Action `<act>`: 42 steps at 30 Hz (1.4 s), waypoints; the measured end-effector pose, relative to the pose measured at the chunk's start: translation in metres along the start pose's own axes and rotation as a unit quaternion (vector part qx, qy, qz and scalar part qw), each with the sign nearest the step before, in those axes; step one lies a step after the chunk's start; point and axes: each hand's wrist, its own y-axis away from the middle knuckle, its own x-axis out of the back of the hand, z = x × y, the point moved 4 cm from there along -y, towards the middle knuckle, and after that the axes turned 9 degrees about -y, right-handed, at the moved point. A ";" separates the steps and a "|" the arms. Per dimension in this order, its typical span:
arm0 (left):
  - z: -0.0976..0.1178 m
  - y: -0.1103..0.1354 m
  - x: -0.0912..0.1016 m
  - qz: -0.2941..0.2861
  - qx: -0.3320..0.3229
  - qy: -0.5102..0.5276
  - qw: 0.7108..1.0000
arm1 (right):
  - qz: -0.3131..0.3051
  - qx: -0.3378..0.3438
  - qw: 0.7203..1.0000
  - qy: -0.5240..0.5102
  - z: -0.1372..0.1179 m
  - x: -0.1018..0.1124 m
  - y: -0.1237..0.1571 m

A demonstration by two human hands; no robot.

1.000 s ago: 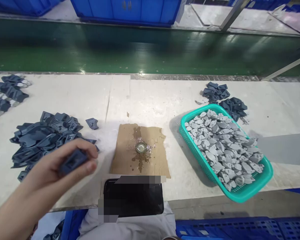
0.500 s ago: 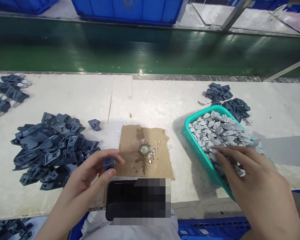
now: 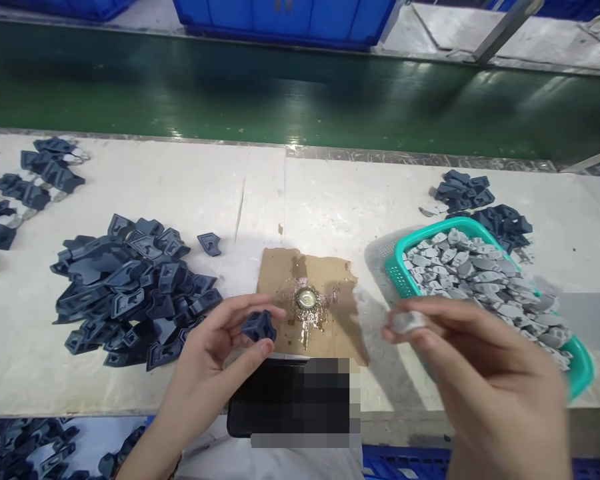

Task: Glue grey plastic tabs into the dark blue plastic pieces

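My left hand [image 3: 215, 353] pinches a small dark blue plastic piece [image 3: 259, 326] between thumb and fingers, just left of a stained brown cardboard sheet [image 3: 330, 337]. My right hand [image 3: 480, 373], blurred by motion, holds a small grey piece [image 3: 405, 322] at its fingertips, beside the teal basket [image 3: 394, 270] full of grey pieces [image 3: 480, 273]. A small round metal cap [image 3: 306, 298] sits on the cardboard between my hands. A large heap of dark blue pieces [image 3: 135, 287] lies to the left of my left hand.
A black phone [image 3: 280, 400] lies at the table's near edge. More dark blue pieces lie at far left [image 3: 25, 187] and behind the basket [image 3: 485, 203]. A green conveyor belt [image 3: 280, 93] runs along the back, with blue crates [image 3: 285, 20] beyond it.
My left hand brought the blue piece from the heap toward the cardboard. My right hand came into view, reached into the basket, and has lifted out with a grey piece.
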 end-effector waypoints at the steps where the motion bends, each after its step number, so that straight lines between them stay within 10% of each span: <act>1: 0.000 -0.001 -0.001 0.003 -0.004 0.002 1.000 | -0.033 -0.020 0.998 -0.059 0.001 -0.013 -0.005; 17: -0.010 -0.004 -0.014 0.041 -0.017 0.082 0.996 | -0.045 -0.078 0.990 -0.108 0.036 -0.059 -0.029; 31: -0.011 -0.003 -0.017 0.040 -0.034 0.038 0.998 | -0.130 0.099 0.984 0.077 0.026 -0.069 -0.020; 42: -0.009 -0.002 -0.016 0.033 -0.060 -0.001 0.998 | -0.101 0.098 0.988 0.070 0.026 -0.067 -0.018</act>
